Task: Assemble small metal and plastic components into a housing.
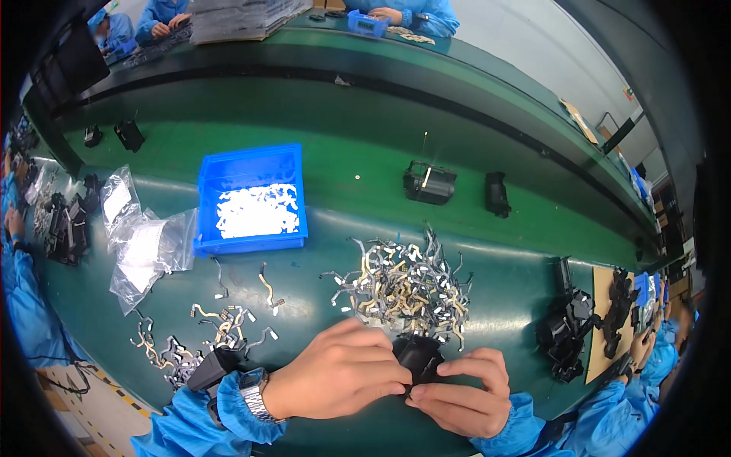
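Note:
Both my hands meet at the table's near edge over a black plastic housing (419, 355). My left hand (343, 373), with a metal watch on its wrist, is closed with fingertips pressed on the housing's left and lower side. My right hand (466, 388) grips the right side, its thumb and fingers bent around the lower edge. The fingertips hide the small spot where they come together. Just beyond lies a heap of short cable harnesses (400, 286) in grey and yellowish sleeving with white connectors. Another black part (213, 369) rests beside my left forearm.
A blue bin (204, 228) of small white pieces stands at the far left, next to clear plastic bags (156, 244). Loose cables (228, 324) lie left of my hands. Black housings (567, 327) are piled at right. Co-workers sit on both sides and at the opposite bench.

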{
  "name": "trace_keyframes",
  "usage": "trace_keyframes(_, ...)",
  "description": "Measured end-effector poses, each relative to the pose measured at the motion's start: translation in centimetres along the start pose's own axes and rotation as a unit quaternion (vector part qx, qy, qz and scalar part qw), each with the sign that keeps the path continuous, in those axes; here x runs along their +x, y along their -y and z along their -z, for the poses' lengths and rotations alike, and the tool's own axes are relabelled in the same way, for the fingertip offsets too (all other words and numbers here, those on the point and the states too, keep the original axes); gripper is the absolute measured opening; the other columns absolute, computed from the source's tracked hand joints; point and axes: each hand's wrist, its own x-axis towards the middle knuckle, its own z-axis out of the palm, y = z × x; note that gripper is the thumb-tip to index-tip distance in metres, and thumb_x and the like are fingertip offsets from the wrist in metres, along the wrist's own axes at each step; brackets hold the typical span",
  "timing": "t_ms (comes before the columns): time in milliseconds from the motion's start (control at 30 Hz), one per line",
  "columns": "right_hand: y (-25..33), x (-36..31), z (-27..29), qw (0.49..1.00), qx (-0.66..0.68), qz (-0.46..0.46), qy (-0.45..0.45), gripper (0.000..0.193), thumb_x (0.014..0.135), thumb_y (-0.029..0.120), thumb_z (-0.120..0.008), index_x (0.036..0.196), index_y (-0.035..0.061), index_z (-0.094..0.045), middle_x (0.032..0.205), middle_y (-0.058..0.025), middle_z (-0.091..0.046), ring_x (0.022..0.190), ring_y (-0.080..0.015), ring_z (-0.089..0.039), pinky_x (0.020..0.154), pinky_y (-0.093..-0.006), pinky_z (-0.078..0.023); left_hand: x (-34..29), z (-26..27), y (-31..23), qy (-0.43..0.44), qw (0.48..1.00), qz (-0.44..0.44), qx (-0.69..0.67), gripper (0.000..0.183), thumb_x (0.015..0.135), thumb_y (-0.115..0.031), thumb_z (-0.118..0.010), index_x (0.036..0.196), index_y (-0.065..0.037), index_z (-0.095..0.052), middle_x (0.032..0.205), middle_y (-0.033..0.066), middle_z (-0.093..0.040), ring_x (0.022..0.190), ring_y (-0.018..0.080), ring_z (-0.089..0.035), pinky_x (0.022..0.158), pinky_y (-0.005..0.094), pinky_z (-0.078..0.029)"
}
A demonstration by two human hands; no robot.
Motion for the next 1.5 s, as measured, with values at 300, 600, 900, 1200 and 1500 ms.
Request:
trace_keyframes(300, -0.1, -0.9, -0.7, 0.999, -0.008, -0.002, -0.037, 0.035, 0.062, 0.025, -0.098, 0.093, 0.0176, -0.085, 0.104, 0.012, -0.077, 0.101, -0.0205, -0.065, 0.077, -0.0353, -0.047, -0.3, -0.3, 0.1, -0.019, 0.999, 0.019, -0.024, 0.013, 0.088, -0.021, -0.083, 0.098, -0.013, -0.08, 0.092, -0.0009, -0.074, 0.089, 0.02, -0.066, 0.08, 0.0356, -0.048)
trace_keyframes(600, -3.3, 3.3, 2.3, 0.955, 0.196, -0.064, 0.212, 0.063, 0.082, 0.019, -0.087, 0.139, 0.0108, -0.062, 0.135, -0.0073, -0.066, 0.119, -0.028, -0.065, 0.098, -0.0406, -0.053, -0.1, -0.2, 0.2, -0.029, 0.998, -0.034, -0.035, 0.013, 0.09, -0.023, -0.079, 0.102, -0.019, -0.08, 0.098, -0.0054, -0.072, 0.096, 0.0189, -0.063, 0.087, 0.0349, -0.043)
trace_keyframes(900, -14.1, 6.6, 1.5, 0.938, 0.163, -0.286, -0.108, 0.08, 0.069, 0.011, -0.092, 0.142, 0.0049, -0.062, 0.128, -0.0131, -0.071, 0.112, -0.0239, -0.068, 0.09, -0.0378, -0.056, -0.3, 0.4, -0.7, -0.207, 0.977, -0.02, 0.044, 0.03, 0.079, -0.019, -0.087, 0.108, -0.019, -0.081, 0.11, -0.0024, -0.071, 0.093, 0.0202, -0.064, 0.081, 0.0347, -0.044)
trace_keyframes(1200, -25.5, 4.2, -2.7, 0.811, -0.037, -0.512, -0.279, 0.075, 0.069, 0.013, -0.089, 0.136, 0.0028, -0.055, 0.132, -0.0188, -0.063, 0.116, -0.0335, -0.065, 0.104, -0.0455, -0.051, 0.0, -0.2, -0.4, -0.168, 0.982, -0.062, 0.051, 0.019, 0.086, -0.02, -0.083, 0.104, -0.017, -0.08, 0.102, -0.0032, -0.069, 0.089, 0.0187, -0.063, 0.076, 0.0341, -0.044)
trace_keyframes(1500, -18.5, 10.0, -4.7, 0.944, -0.025, -0.328, 0.013, 0.024, 0.081, 0.016, -0.082, 0.103, 0.0097, -0.078, 0.105, -0.015, -0.074, 0.097, -0.0365, -0.066, 0.09, -0.0454, -0.054, -0.1, -0.6, -0.3, -0.167, 0.982, -0.067, 0.059, 0.014, 0.087, -0.02, -0.082, 0.099, -0.015, -0.078, 0.097, -0.0035, -0.068, 0.086, 0.018, -0.063, 0.073, 0.034, -0.044)
